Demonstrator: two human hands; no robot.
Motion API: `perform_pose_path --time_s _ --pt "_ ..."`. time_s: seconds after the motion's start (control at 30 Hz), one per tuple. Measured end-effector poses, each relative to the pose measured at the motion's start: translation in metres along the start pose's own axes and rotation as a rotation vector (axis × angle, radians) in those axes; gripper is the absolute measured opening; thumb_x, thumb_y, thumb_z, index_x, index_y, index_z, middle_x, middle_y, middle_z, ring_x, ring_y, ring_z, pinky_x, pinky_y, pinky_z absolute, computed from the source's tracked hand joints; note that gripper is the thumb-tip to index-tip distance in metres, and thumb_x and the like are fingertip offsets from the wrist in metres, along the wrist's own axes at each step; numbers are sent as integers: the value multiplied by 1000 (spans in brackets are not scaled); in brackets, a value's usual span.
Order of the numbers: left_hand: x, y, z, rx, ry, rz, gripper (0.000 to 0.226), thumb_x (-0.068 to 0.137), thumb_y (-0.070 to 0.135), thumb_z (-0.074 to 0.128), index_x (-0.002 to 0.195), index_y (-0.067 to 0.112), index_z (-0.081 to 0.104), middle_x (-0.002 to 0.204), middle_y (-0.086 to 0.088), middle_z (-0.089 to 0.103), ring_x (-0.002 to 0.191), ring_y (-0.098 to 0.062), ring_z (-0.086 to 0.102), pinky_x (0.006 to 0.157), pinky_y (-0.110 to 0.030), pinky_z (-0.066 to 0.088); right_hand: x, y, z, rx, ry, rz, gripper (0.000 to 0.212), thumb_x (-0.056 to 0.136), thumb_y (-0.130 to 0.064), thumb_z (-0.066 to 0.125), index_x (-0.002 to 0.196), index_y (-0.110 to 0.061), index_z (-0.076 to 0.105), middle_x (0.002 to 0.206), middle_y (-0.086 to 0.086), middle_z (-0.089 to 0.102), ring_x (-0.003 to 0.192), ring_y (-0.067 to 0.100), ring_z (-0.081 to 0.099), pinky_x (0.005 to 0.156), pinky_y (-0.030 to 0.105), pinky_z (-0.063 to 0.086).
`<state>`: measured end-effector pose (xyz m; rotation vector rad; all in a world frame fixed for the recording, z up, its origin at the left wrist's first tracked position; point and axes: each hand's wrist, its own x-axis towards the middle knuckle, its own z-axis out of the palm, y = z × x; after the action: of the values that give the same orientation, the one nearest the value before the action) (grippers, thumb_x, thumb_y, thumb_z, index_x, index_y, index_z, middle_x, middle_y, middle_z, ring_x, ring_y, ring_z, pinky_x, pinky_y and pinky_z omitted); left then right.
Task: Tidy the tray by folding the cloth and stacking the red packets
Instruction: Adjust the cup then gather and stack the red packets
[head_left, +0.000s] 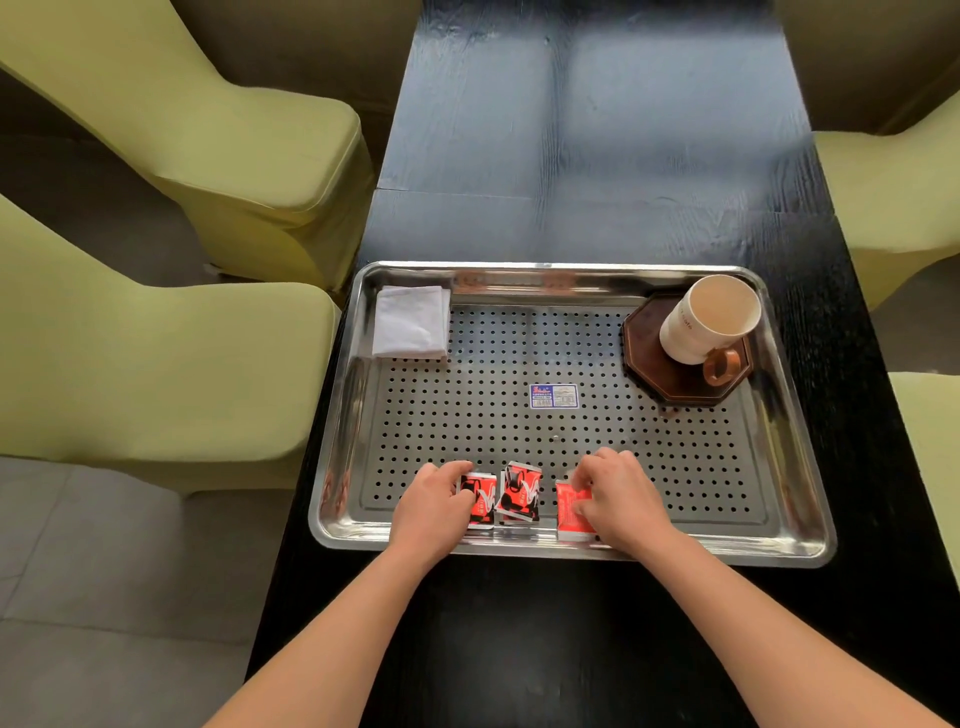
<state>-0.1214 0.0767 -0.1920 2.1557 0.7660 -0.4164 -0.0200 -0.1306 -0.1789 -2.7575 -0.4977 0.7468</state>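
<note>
While the cloth (411, 322) lies folded in the tray (727, 552), the left hand (431, 512) grips the left packet (483, 503), the right hand (621, 499) the right packet (570, 514); the middle packet (519, 492) lies between, none yet stacked

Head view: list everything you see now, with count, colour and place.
tray: 1, steel, perforated, on table
cloth: 1, white, folded, tray's far-left corner
red packets: 3, red-black-white, unstacked row at tray's near edge
cup: 1, cream, on coaster
coaster: 1, dark brown, tray's far-right corner
sticker: 1, blue-white, tray centre
table: 1, black
chairs: 4, yellow-green, two each side
left hand: grips leftmost packet
right hand: pinches rightmost packet
</note>
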Motion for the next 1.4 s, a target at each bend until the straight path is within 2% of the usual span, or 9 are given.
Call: perform_pose_path --time_s 0.23,0.4,0.53,0.63,0.8,1.0,1.13,1.3,1.4 --pt "-1 0 -1 7 -9 -13 49 90 20 48 137 33 53 107 3 52 96 -15 56 84 -33 47 4 4 1 -27 -40 9 28 83 -26 75 109 -24 65 106 -2 64 107 20 50 90 38 49" --pt "-1 0 -2 10 -8 -9 50 91 16 45 138 30 53 108 2 53 98 -15 54 88 -35 48 5 4 2 -10 -45 53 18 82 -30 78 96 -26 67 106 -2 60 107 20 49 92 39 49" --pt "-1 1 -3 12 -11 -15 50 92 15 42 139 30 53 108 1 52 97 -16 55 89 -37 49 7 5 3 17 8 45 12 85 -22 74 81 -26 63 100 -2 65 102 21 56 84 35 49" --pt "-1 2 -3 8 -11 -23 50 92 15 42 138 29 54 105 2 52 95 -16 55 88 -37 49 9 7 2 23 49 62 2 89 -18 68 90 -20 69 102 -1 71 99 21 62 81 35 49" --pt "0 0 -3 1 -5 -24 48 93 15 42 138 29 54 108 2 53 95 -14 55 85 -34 49 5 3 -1 82 67 77 14 93 -22 63 103 -20 73 104 1 71 98 20 64 83 36 51" --pt "3 -2 -5 -73 15 -39 45 94 16 43 136 25 58 130 -1 59 108 -12 53 89 -30 43 -6 -22 -29 156 233 14 13 86 -20 63 84 -22 76 85 -4 66 79 19 62 67 33 48" --pt "3 -2 -7 -87 17 -46 43 95 16 45 134 23 60 128 -2 61 111 -14 54 91 -31 43 -13 -44 -36 160 343 -38 9 85 -22 64 76 -21 67 82 -9 60 80 14 54 60 32 43" --pt "2 0 -11 -153 -5 -87 42 95 17 42 131 21 63 131 1 63 120 -15 54 96 -32 44 -14 -69 -19 464 304 -19 11 89 -18 65 87 -24 74 77 -13 69 71 5 63 60 19 48" --pt "3 3 -15 -256 -15 -121 37 92 18 42 112 24 72 110 4 72 104 -18 63 93 -42 52 -18 -85 0 568 285 -107 12 89 -13 70 96 -18 78 90 -8 75 84 3 68 77 22 56"
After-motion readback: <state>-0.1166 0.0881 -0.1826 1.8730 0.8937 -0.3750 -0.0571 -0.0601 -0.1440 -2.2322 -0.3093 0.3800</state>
